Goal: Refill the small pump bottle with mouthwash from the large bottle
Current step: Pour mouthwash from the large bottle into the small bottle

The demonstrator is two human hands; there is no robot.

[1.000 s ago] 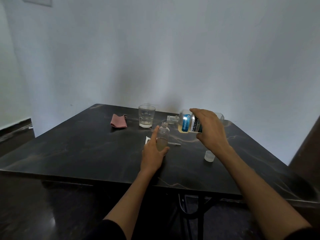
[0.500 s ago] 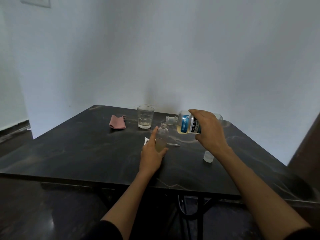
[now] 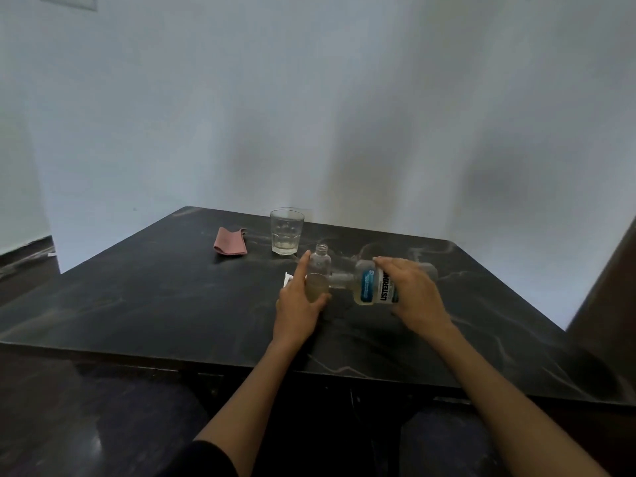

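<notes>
Glass [image 3: 287, 231] just behind small bottle [image 3: 318, 272]

- Two hands in view: left hand [image 3: 298, 304] wrapped round one bottle, right hand [image 3: 414, 296] gripping the other.
- Two bottles up: one small clear bottle [image 3: 318, 270], upright and uncapped, pale liquid low inside; one large bottle [image 3: 373, 283] with a blue label, tipped on its side, neck toward the small one.
- One drinking glass [image 3: 286, 231], standing further back.
- One pink folded cloth [image 3: 230, 241], just left of the glass.
- One small white item [image 3: 287, 279], peeking out behind the left hand, too hidden to identify.
- One dark marbled table [image 3: 137, 297] under it all.
</notes>
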